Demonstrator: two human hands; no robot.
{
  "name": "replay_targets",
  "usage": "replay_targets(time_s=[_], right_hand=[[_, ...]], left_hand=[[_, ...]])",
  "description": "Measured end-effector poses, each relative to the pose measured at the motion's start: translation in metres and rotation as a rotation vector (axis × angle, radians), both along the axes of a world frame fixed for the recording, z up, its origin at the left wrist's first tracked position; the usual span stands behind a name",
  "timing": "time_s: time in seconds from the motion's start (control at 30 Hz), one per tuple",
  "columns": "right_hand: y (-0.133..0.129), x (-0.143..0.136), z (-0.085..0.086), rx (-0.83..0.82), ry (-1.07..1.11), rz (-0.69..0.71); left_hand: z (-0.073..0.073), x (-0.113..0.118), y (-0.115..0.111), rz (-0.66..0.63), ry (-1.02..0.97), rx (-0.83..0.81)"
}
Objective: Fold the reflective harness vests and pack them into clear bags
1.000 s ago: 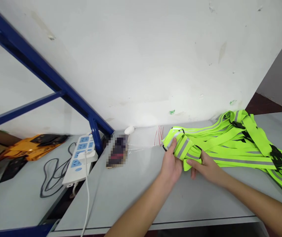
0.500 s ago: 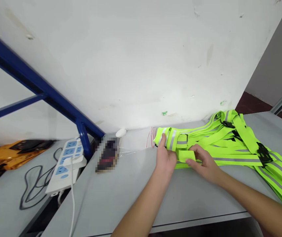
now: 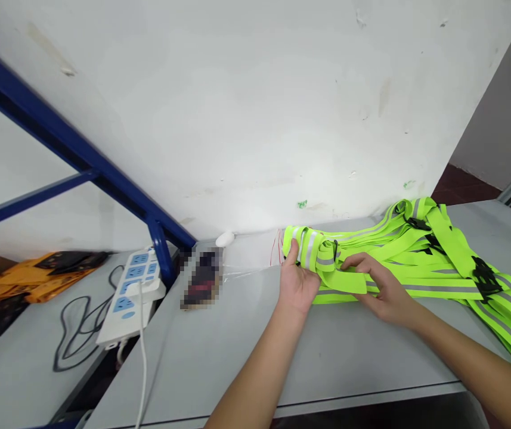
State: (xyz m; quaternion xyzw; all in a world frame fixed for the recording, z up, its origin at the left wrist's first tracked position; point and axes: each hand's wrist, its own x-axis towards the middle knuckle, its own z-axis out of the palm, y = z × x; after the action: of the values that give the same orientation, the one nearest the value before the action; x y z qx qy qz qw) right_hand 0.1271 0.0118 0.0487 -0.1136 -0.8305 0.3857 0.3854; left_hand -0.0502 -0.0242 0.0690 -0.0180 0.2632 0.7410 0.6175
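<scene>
My left hand (image 3: 299,281) is closed around a rolled-up part of a fluorescent yellow-green reflective strap (image 3: 311,249) with silver stripes, its thumb pressed on the front. A short plain flap of the strap (image 3: 344,280) sticks out to the right of the roll. At this flap my right hand (image 3: 383,292) has its fingers and thumb apart, the thumb tip partly hidden behind the flap. More reflective straps (image 3: 434,289) lie in a long bundle to the right, with black plastic buckles (image 3: 485,277) among them.
A clear plastic bag (image 3: 250,250) lies left of the roll, near a small white object (image 3: 225,239) and a blurred dark item (image 3: 202,279). Further left are a power strip (image 3: 125,301), cables, a blue metal frame (image 3: 116,190) and orange packages (image 3: 36,277). The wall (image 3: 259,119) stands behind the grey table (image 3: 246,333).
My right hand has shifted slightly right and its thumb has gone from the front of the flap to behind it. The flap reaches further right. The view has shifted a little.
</scene>
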Motion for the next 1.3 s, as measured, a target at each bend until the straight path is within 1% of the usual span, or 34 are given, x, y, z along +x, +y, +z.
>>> replay_targets(time_s=[0.07,0.13,0.17,0.23,0.33,0.43,0.53,0.6,0.7,0.83,0.9,0.97,1.07,1.13,1.2,1.3], right_hand=[[0.001,0.000,-0.003,0.154,0.004,0.001],[0.002,-0.001,-0.006,0.317,-0.031,-0.032],[0.002,-0.001,-0.008,0.364,-0.053,-0.052],[0.002,-0.001,-0.009,0.370,-0.059,-0.083],[0.000,-0.002,-0.009,0.265,0.017,-0.118],[-0.003,-0.004,-0.008,0.087,0.093,-0.135],[-0.006,-0.007,-0.011,-0.073,0.150,-0.144],[-0.007,-0.008,-0.013,-0.104,0.184,-0.187],[-0.007,-0.008,-0.014,-0.137,0.240,-0.244],[-0.006,-0.008,-0.007,-0.287,0.316,-0.288],[-0.005,-0.009,-0.004,-0.421,0.324,-0.309],[-0.003,-0.009,-0.003,-0.593,0.314,-0.320],[0.003,-0.010,-0.005,-0.788,0.233,-0.333],[0.007,-0.010,-0.007,-0.843,0.162,-0.338],[0.009,-0.010,-0.008,-0.881,0.134,-0.335],[0.009,-0.009,-0.007,-0.954,0.196,-0.316]], left_hand=[[0.000,0.001,-0.001,-0.012,0.000,0.020],[0.000,0.002,-0.002,-0.036,0.006,0.039],[0.000,0.002,-0.003,-0.049,0.008,0.044],[0.002,0.003,-0.003,-0.056,0.002,0.047],[0.004,0.005,-0.004,-0.016,-0.031,0.020],[0.005,0.007,-0.003,0.021,-0.058,-0.016],[0.004,0.009,-0.003,0.032,-0.042,-0.017],[0.003,0.010,-0.004,0.042,0.007,-0.005],[0.003,0.014,-0.008,0.058,0.136,0.035],[0.004,0.023,-0.016,0.047,0.289,0.124],[0.003,0.028,-0.017,0.064,0.361,0.168],[0.002,0.029,-0.018,0.080,0.405,0.180],[0.000,0.027,-0.016,0.075,0.369,0.131],[0.000,0.025,-0.015,0.080,0.341,0.109],[-0.001,0.025,-0.015,0.082,0.358,0.121],[0.000,0.028,-0.016,0.095,0.406,0.166]])
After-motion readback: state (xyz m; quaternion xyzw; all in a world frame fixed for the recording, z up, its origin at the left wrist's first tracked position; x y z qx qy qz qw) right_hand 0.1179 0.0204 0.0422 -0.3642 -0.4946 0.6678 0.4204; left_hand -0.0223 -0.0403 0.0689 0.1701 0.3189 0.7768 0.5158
